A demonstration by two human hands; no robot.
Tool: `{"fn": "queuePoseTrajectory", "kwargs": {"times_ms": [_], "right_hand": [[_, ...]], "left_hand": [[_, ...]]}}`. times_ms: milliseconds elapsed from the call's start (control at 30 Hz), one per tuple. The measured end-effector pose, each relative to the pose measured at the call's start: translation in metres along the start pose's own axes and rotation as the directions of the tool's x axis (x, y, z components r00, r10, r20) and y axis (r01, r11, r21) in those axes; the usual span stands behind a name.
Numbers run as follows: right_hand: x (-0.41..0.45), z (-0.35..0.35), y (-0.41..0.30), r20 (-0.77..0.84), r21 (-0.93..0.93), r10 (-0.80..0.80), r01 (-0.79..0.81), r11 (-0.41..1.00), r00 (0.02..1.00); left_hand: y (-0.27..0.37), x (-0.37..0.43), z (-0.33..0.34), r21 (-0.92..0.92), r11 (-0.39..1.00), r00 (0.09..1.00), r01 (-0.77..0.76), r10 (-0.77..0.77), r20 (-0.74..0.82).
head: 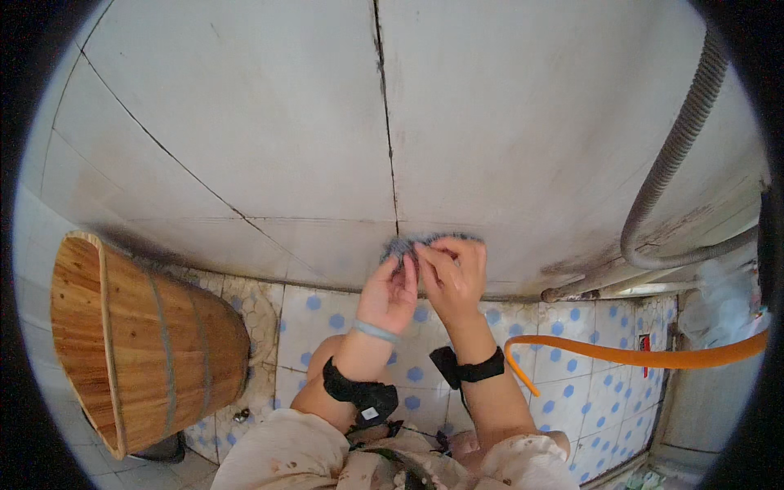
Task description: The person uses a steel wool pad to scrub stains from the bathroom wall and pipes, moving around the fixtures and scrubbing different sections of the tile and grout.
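Note:
Both hands are close together at the lower part of a white tiled wall (306, 122). My left hand (389, 294) has its fingertips on a bluish-grey bristly or fibrous thing (401, 246), whose exact kind I cannot tell. My right hand (456, 272) pinches the same thing from the right, its fingers bent over it. Part of the thing is hidden behind the fingers. It lies against or just before the wall, below a dark vertical tile joint. A pale blue band circles my left wrist, and black straps are on both forearms.
A wooden tub (184, 343) lies tipped at the left. An orange hose (612, 353) crosses the right side above the blue-dotted floor tiles (563, 404). A grey corrugated hose (667, 159) hangs along the wall at the right, above pipes (576, 288). A metal fitting (241, 416) is near the tub.

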State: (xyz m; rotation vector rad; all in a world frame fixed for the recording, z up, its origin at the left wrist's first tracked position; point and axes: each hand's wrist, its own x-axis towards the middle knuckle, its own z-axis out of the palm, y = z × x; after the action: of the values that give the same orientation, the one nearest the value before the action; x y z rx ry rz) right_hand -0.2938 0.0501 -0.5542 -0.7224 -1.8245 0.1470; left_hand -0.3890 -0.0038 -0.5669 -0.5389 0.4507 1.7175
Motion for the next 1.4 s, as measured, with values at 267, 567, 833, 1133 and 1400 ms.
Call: {"fn": "queuePoseTrajectory", "kwargs": {"times_ms": [267,567,833,1133,1400], "right_hand": [[-0.024,0.022,-0.002,-0.042,0.011,0.095,-0.095,0.995,0.995],[-0.031,0.029,-0.004,-0.021,0.019,0.180,-0.180,0.984,0.983],[0.001,0.019,-0.014,-0.153,0.074,0.125,-0.114,0.991,0.980],[-0.152,0.060,0.052,0.112,-0.040,0.439,-0.437,0.899,0.892],[-0.178,0.059,0.066,0.044,0.181,0.815,-0.807,0.563,0.578]], "left_hand": [[0.012,0.003,-0.010,0.066,0.990,0.989,-0.123,0.128,-0.079],[0.017,0.010,-0.025,0.092,0.991,0.995,-0.093,0.097,-0.035],[0.017,-0.014,0.010,0.098,0.987,0.983,-0.128,0.113,0.147],[0.007,0.118,-0.134,0.217,0.970,0.869,-0.109,0.199,-0.453],[-0.003,0.116,-0.136,0.253,0.963,0.873,-0.091,0.200,-0.446]]}}
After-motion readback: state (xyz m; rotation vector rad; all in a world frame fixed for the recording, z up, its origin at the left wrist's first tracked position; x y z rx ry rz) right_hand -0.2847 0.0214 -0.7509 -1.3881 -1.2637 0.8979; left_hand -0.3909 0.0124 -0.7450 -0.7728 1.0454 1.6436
